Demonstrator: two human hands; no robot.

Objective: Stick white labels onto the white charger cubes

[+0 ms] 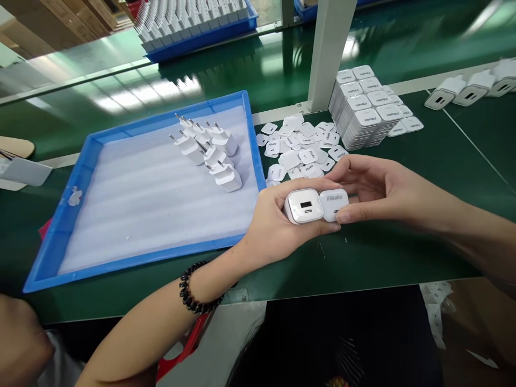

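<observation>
My left hand [271, 228] grips a white charger plug [303, 206] with its USB port facing me. My right hand [373, 188] pinches a small white printed label film [334, 203] against the charger's right side, thumb below and fingers above. Both hands hover over the green mat just right of a blue tray [52, 236] lined with white foam. Several finished white chargers [212, 150] lie in the tray's far right corner, prongs up.
Loose white labels [300, 148] are scattered behind my hands, beside tall label stacks [365, 107]. More chargers [467, 91] lie at the far right. A white post [328, 51] rises behind. Another blue tray of chargers [193, 24] sits beyond a rail.
</observation>
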